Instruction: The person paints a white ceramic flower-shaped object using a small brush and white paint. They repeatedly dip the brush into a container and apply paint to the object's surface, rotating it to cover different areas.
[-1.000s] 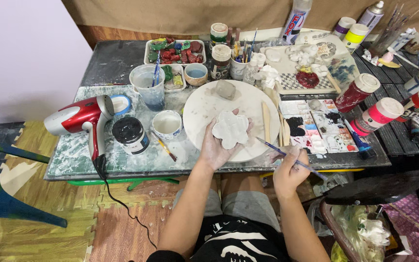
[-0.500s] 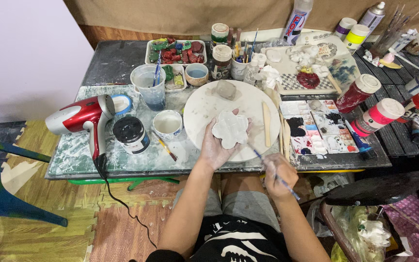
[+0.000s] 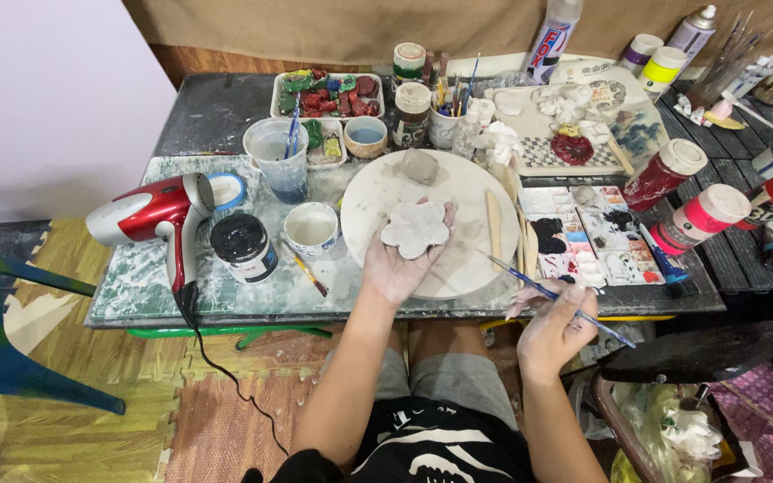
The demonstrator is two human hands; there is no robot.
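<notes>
Your left hand [image 3: 402,261] cradles a white clay flower [image 3: 414,228] palm-up over the round board [image 3: 422,192]; your right hand [image 3: 555,329] pinches a thin paintbrush [image 3: 556,298].

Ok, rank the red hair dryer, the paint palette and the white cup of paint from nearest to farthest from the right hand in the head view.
1. Paint palette: just above the right hand, at the table's right.
2. White cup of paint: left of the round board.
3. Red hair dryer: far left of the table.

pale wall [image 3: 46,98] left, brown backdrop [image 3: 333,27] behind the table [image 3: 181,300], wood-pattern floor mats [image 3: 91,420].
</notes>
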